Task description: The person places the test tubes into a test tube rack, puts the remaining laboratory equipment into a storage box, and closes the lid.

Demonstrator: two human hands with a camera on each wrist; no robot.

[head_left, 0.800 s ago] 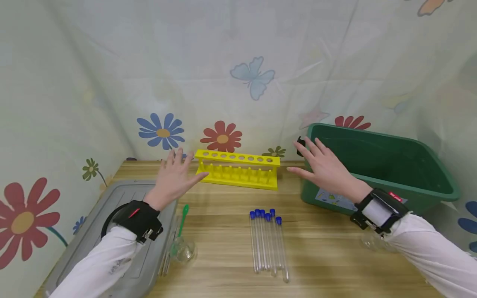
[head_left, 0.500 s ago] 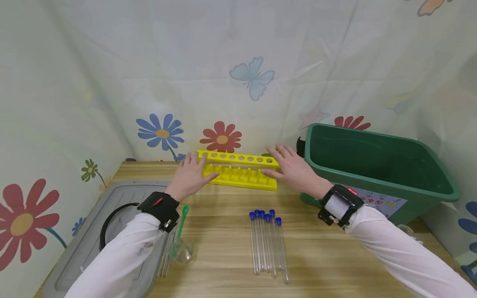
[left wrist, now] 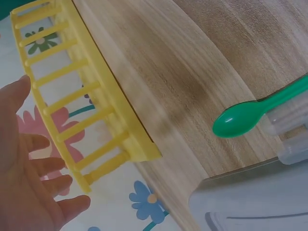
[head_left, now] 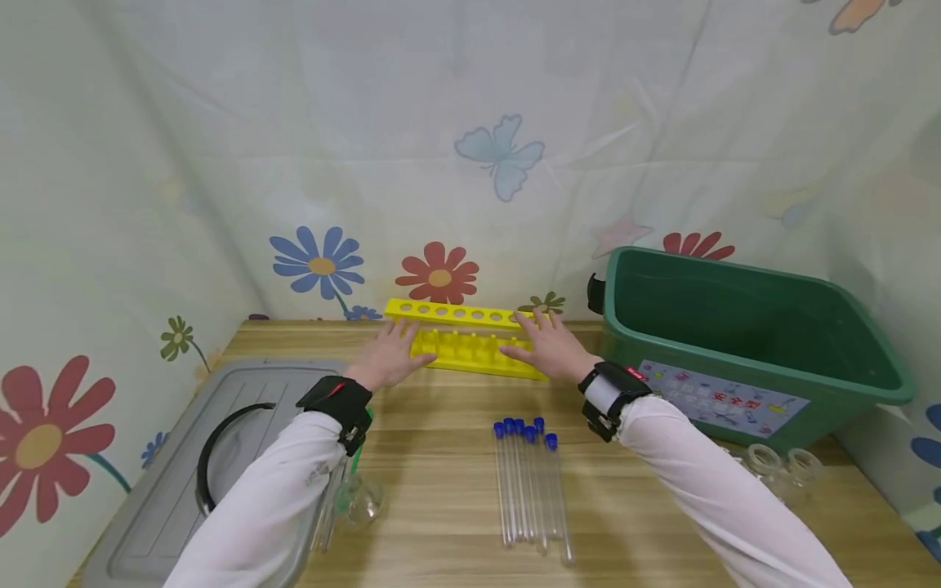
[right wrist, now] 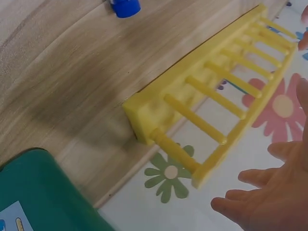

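Observation:
At the back of the table stands a yellow test tube rack point(head_left: 470, 351) with a row of holes along its top bar and pegs below. My left hand point(head_left: 385, 358) is over the rack's left end, fingers spread. My right hand point(head_left: 551, 347) hovers by the rack's right end with its fingers extended. In both wrist views a gap shows between the fingers and the rack point(left wrist: 103, 91), point(right wrist: 207, 82), and neither hand grips anything. Several clear test tubes point(head_left: 525, 490) with blue caps lie side by side in front of the rack.
On the right stands a green bin point(head_left: 735, 359), with small glass jars point(head_left: 764, 461) before it. A grey lid point(head_left: 243, 457) with a black handle lies left. Beside it are a green spoon point(left wrist: 238, 119) and a clear glass vessel point(head_left: 360, 500).
Both hands have moved inward toward the rack, the left going right and the right going left. The jars by the bin have come into sight from behind the right arm. The rack has not visibly moved.

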